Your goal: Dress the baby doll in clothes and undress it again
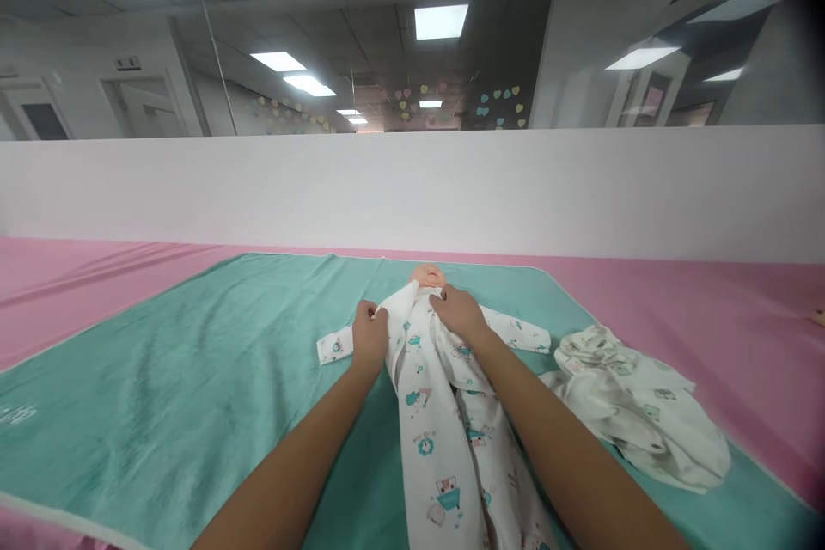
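Observation:
A baby doll lies on its back on a teal towel, dressed in a white printed romper. My left hand pinches the romper's left front edge near the shoulder. My right hand grips the romper's fabric at the doll's chest, just below the chin. Both hands are closed on the cloth. Only the top of the doll's head shows above the collar.
A crumpled white printed garment lies on the towel to the right. A pink sheet covers the surface around the towel. A low white partition wall stands behind it.

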A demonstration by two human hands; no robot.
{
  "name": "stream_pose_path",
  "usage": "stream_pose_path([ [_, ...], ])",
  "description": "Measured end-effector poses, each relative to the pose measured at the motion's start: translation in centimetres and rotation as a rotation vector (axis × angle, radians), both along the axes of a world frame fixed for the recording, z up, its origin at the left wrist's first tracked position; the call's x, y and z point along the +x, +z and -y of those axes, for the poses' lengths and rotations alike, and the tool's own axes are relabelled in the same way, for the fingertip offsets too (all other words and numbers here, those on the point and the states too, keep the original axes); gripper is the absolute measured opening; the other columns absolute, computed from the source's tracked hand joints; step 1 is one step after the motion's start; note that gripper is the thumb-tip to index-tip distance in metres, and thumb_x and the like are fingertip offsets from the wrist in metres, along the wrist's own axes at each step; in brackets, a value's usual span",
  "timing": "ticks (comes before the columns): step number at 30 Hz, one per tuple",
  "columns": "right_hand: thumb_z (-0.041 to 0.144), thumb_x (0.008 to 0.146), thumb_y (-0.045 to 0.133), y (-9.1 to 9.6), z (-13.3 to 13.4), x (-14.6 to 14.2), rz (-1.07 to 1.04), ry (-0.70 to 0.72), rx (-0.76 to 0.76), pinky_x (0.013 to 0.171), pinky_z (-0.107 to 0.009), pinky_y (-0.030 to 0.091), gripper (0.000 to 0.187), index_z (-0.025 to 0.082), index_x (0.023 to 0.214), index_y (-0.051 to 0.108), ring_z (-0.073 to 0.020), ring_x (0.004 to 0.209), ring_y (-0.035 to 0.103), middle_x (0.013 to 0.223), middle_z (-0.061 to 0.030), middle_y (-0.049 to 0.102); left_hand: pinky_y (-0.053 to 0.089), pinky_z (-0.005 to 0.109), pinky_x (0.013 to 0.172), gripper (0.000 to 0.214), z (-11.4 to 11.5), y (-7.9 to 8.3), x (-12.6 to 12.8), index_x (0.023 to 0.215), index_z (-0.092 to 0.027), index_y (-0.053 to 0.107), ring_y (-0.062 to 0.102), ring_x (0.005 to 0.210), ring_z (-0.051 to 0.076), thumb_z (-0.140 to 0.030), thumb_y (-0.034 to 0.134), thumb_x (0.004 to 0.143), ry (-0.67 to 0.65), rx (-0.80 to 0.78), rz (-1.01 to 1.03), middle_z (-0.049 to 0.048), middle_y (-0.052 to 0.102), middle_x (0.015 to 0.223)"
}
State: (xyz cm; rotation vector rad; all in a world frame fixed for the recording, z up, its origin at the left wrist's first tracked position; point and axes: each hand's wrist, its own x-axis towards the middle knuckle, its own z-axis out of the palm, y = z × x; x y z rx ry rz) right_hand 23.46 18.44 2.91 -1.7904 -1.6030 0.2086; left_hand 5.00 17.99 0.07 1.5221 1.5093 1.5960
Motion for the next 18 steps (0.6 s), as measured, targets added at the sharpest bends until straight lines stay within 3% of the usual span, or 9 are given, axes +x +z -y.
stream_pose_path([
  [4,0.042,0.080,0.036,-1.9,-0.1,2.3,-0.064,-0.016,0.075,0.055,-0.025,0.026,0.030,0.020,0.062,0.038,-0.0134,0.058,0.038,0.059,0.0014,0.044,0.034,0.024,0.050,0.011,-2.4,-1.0,-2.6,0.078,-0.021,0.046,0.047,0.054,0.014,-0.015,0.045,0.069,0.047,-0.008,0.030,-0.0026,0.050,0.065],
  [7,0.048,0.080,0.033,-3.8,0.3,4.7,-0.112,-0.002,0.104,0.055,-0.023,0.028,0.033,0.019,0.062,0.034,-0.0125,0.060,0.039,0.061,0.0022,0.043,0.032,0.024,0.051,0.024,-2.8,-1.4,-3.4,0.083,-0.021,0.050,0.048,0.057,0.013,-0.009,0.044,0.063,0.066,0.023,0.015,-0.0009,0.054,0.076],
  [10,0.052,0.078,0.036,-5.2,0.4,6.5,-0.135,-0.014,0.114,0.053,-0.023,0.028,0.036,0.020,0.062,0.034,-0.0119,0.058,0.036,0.058,0.0031,0.040,0.032,0.025,0.056,0.034,-2.6,-1.4,-3.9,0.082,-0.022,0.053,0.048,0.062,0.015,-0.004,0.042,0.055,0.061,0.114,-0.128,-0.0004,0.055,0.080],
  [13,0.053,0.076,0.041,-5.6,0.6,8.2,-0.120,-0.086,0.143,0.054,-0.024,0.027,0.035,0.020,0.063,0.040,-0.0125,0.058,0.037,0.056,0.0027,0.043,0.034,0.027,0.060,0.035,-2.9,-1.0,-5.2,0.077,-0.023,0.055,0.049,0.068,0.018,-0.003,0.040,0.052,0.101,0.209,-0.313,0.0008,0.054,0.076],
  [18,0.051,0.074,0.047,-5.5,1.1,12.7,-0.137,-0.288,0.126,0.057,-0.026,0.030,0.032,0.020,0.067,0.054,-0.0151,0.061,0.045,0.062,-0.0016,0.056,0.031,0.026,0.058,0.031,-4.5,-0.8,-8.6,0.070,-0.021,0.054,0.046,0.062,0.017,-0.003,0.039,0.050,0.183,0.104,-0.369,0.0000,0.047,0.064],
])
